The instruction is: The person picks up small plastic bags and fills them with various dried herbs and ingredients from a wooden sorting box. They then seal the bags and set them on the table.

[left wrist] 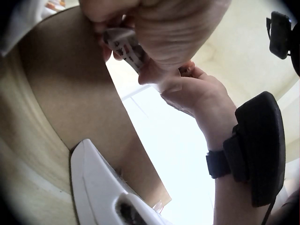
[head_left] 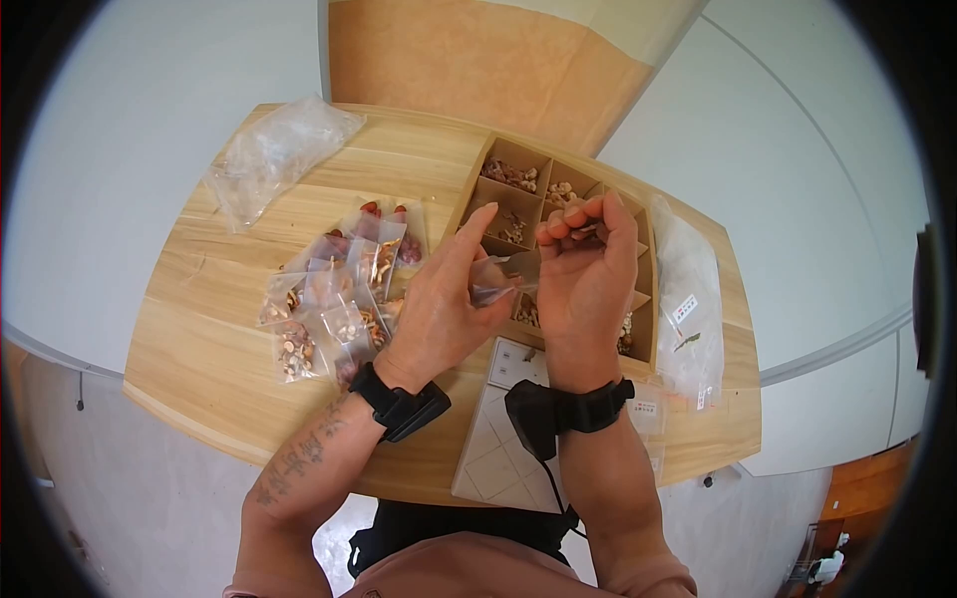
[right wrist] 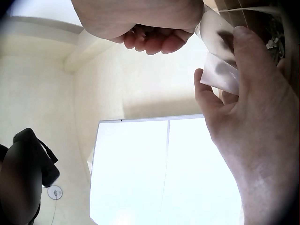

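Observation:
My left hand grips a small clear plastic bag between thumb and fingers, over the compartmented wooden box. Dark pieces show through the bag in the right wrist view. Just to its right is my right hand, palm turned up. Its fingers curl round a few small brown dried pieces, partly hidden by the fingers. Dried brown pieces lie in several compartments of the box, much of which the hands cover.
Filled small bags of dried food lie heaped left of the box. A large clear bag rests at the back left, another along the right. A white flat device sits at the front edge of the table.

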